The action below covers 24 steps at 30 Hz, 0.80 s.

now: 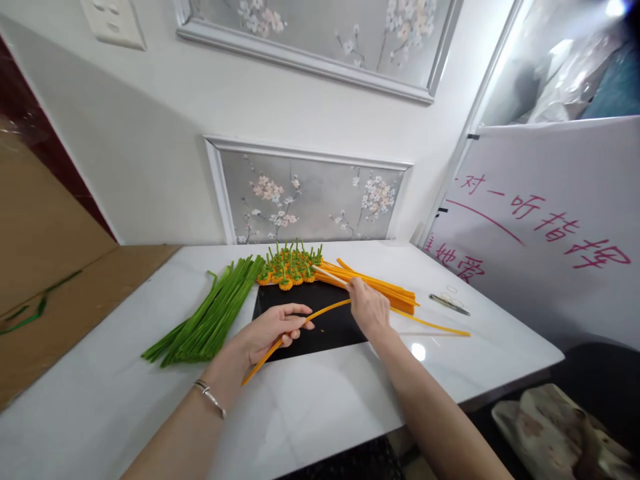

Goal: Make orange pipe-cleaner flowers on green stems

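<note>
A long orange pipe cleaner (327,309) runs between my two hands over a black mat (320,337). My left hand (273,330) pinches it near its left part, and one end hangs below the fingers. My right hand (369,305) is closed around the pipe cleaner and a thin pale stick (330,274), which points up and left; the orange strip's other end reaches out to the right. Behind the mat sits a cluster of small orange pieces with green stems (293,265). A bundle of orange pipe cleaners (395,291) lies behind my right hand.
Green pipe cleaners (215,320) lie in a bundle on the left of the white table (190,413). Tweezers (450,305) and thin rings are at the right. Brown cardboard (100,293) borders the table's left side, and a panelled wall stands behind.
</note>
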Each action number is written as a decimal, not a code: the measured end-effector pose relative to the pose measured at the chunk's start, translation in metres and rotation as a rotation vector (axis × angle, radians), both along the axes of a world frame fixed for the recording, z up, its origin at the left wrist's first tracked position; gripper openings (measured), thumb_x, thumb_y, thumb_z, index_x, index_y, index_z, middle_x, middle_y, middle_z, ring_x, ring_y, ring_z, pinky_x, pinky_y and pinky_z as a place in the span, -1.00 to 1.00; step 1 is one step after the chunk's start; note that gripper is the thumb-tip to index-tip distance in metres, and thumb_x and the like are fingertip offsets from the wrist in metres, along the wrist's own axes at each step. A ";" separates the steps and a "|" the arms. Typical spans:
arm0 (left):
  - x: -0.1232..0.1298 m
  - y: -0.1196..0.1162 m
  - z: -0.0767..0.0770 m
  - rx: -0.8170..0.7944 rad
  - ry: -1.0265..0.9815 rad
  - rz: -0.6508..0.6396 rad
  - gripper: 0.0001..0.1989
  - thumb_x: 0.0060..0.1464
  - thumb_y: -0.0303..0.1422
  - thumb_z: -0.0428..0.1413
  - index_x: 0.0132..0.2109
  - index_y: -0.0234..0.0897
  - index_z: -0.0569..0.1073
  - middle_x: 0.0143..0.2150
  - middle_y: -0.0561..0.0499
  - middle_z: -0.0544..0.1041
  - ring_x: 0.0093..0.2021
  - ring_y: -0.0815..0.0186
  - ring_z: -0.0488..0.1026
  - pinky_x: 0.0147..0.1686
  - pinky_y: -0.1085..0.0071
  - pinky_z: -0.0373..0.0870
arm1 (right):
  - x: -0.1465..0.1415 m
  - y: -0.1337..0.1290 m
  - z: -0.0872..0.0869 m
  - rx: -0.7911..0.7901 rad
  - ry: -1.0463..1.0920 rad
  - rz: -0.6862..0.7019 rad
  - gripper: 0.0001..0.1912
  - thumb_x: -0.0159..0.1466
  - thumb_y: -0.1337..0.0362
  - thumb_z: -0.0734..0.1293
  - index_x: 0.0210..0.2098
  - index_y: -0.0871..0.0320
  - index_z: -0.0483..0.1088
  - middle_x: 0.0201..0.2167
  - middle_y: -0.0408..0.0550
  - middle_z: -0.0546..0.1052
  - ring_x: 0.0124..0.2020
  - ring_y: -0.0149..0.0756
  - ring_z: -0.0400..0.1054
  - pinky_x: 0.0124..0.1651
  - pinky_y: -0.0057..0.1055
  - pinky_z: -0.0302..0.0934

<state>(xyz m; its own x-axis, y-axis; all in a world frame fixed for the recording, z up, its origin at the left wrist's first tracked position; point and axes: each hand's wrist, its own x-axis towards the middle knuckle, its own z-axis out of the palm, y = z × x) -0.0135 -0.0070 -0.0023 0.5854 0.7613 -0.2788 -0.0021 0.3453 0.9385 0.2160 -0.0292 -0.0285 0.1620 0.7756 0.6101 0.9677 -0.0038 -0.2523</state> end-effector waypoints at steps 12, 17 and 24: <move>-0.004 0.003 -0.005 0.105 0.078 0.029 -0.79 -0.08 -0.41 0.27 -0.25 -0.38 0.47 -0.31 -0.05 0.53 -0.51 0.55 0.28 -0.57 0.64 0.22 | 0.012 -0.003 -0.001 0.128 0.194 0.220 -0.71 0.39 0.37 0.01 -0.10 0.21 0.32 -0.19 0.13 0.53 -0.13 -0.19 0.39 -0.08 -0.33 0.19; 0.013 -0.013 -0.004 0.087 0.067 -0.050 -0.72 -0.11 -0.37 0.30 -0.20 -0.39 0.53 -0.28 -0.07 0.54 -0.47 0.51 0.32 -0.52 0.57 0.22 | -0.030 -0.019 0.004 0.138 0.138 0.534 -0.74 0.39 0.33 0.05 -0.19 0.13 0.35 -0.31 -0.03 0.52 -0.27 -0.32 0.42 -0.18 -0.44 0.27; 0.024 -0.018 -0.003 -0.037 -0.030 -0.028 -0.79 -0.13 -0.39 0.32 -0.35 -0.39 0.48 -0.46 0.06 0.41 -0.54 0.55 0.26 -0.67 0.63 -0.03 | -0.046 -0.028 0.002 0.013 -0.018 0.551 -0.75 0.41 0.25 0.09 -0.14 0.07 0.38 -0.23 -0.08 0.49 -0.35 -0.41 0.41 -0.45 -0.55 0.14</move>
